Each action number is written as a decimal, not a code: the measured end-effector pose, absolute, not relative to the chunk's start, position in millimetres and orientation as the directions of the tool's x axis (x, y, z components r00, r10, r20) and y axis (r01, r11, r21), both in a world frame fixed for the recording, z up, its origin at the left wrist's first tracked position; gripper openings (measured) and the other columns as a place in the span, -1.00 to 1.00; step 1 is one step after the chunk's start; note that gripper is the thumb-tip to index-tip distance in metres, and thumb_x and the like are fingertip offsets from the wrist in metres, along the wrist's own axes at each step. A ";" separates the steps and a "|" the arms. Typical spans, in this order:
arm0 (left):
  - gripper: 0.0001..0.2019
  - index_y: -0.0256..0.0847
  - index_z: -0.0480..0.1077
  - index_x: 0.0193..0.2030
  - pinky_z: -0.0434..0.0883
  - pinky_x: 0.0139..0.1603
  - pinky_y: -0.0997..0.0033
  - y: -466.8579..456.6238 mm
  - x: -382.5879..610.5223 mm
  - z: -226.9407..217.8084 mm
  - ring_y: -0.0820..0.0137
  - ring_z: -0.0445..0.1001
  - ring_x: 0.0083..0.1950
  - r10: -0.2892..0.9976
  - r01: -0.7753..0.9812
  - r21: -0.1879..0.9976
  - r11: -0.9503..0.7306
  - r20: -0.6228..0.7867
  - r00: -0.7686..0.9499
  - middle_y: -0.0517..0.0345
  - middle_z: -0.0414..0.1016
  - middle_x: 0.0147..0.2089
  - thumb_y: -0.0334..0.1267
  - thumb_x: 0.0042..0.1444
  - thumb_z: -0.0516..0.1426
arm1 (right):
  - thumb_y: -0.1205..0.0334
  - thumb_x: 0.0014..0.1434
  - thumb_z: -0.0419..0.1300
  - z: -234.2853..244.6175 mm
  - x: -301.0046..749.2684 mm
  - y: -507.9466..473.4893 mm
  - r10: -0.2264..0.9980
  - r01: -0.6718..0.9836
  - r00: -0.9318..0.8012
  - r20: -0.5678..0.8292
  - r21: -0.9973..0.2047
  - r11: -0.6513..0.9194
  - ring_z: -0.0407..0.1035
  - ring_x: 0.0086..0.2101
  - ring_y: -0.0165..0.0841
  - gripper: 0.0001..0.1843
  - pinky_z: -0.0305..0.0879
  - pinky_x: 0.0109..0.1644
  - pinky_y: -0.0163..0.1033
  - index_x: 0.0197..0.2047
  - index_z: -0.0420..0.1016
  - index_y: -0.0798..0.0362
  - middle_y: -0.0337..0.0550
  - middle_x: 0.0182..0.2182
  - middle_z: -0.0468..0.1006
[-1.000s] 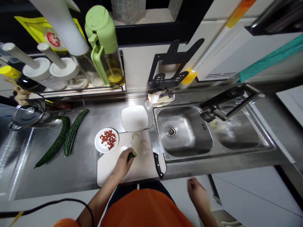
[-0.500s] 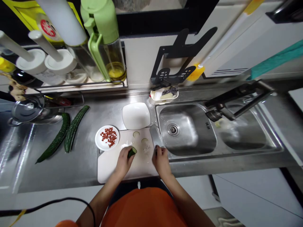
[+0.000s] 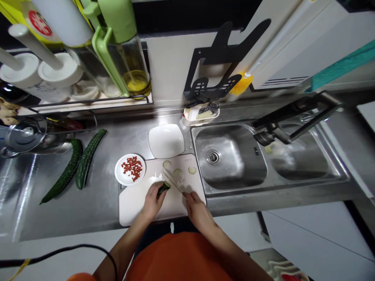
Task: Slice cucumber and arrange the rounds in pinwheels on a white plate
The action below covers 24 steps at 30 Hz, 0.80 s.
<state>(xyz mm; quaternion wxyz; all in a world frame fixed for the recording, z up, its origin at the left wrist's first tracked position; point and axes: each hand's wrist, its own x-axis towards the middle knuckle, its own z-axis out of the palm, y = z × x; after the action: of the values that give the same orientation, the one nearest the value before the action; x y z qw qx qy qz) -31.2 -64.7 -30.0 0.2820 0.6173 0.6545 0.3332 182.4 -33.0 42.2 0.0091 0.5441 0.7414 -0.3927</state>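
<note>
A short cucumber piece (image 3: 164, 188) with a pale cut end lies under my left hand (image 3: 152, 200), whose fingers are closed round it. My right hand (image 3: 197, 207) grips a knife (image 3: 175, 182) by its handle. The blade stands edge-down on the cutting board (image 3: 137, 208), just beyond the cucumber's cut end; I cannot tell whether they touch. Three thin cucumber slices lie on the board: one slice (image 3: 192, 170) at the right, another slice (image 3: 177, 171) in the middle, and a third slice (image 3: 166, 164) near the back edge.
A small plate of chopped red bits (image 3: 119, 171) overlaps the board's left corner. Behind the board stands a white square plate (image 3: 166, 140). Two whole cucumbers (image 3: 88, 162) lie to the left. The sink (image 3: 234, 156) is at the right, under a dark faucet (image 3: 281, 121).
My right hand has swung the knife from the board's right edge leftward, turning the blade upright near the cucumber. A slice at the right now shows. My left hand keeps its hold.
</note>
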 end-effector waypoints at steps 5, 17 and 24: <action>-0.71 -0.19 0.32 0.04 0.41 0.08 0.17 -72.8 -23.9 -34.9 0.28 0.42 0.05 0.993 0.640 0.768 -0.024 0.095 -0.077 -0.03 0.45 -0.02 -0.34 0.16 0.10 | 0.46 0.24 -0.15 58.5 154.7 -21.7 0.690 0.906 -0.365 -0.625 -0.409 0.108 0.42 -0.21 -0.33 -0.54 0.24 -0.20 -0.31 0.15 0.28 0.02 -0.04 -0.07 0.42; -0.80 -0.24 0.35 -0.06 0.41 0.02 0.14 -66.7 -13.1 -42.9 0.27 0.43 -0.02 0.974 0.652 0.758 -0.031 0.170 -0.152 -0.03 0.46 -0.10 -0.36 0.16 0.10 | 0.54 0.18 -0.16 49.4 154.1 -9.7 0.660 0.921 -0.370 -0.653 -0.350 0.171 0.40 -0.20 -0.32 -0.53 0.17 -0.26 -0.30 0.07 0.30 0.04 -0.03 -0.07 0.40; -0.76 -0.24 0.35 -0.02 0.39 0.10 0.10 -64.7 -10.6 -43.0 0.25 0.38 0.09 0.963 0.695 0.716 -0.073 0.233 -0.139 -0.10 0.40 0.01 -0.38 0.15 0.11 | 0.58 0.12 -0.12 48.5 151.6 -4.7 0.674 0.924 -0.375 -0.636 -0.319 0.213 0.41 -0.21 -0.32 -0.55 0.20 -0.29 -0.31 0.00 0.34 0.09 0.03 -0.05 0.39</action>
<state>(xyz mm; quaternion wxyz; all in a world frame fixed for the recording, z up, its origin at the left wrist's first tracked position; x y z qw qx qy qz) -10.6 -64.7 -43.0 0.1800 0.6311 0.6565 0.3719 151.6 -4.7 48.5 0.1839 0.5280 0.7566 -0.3390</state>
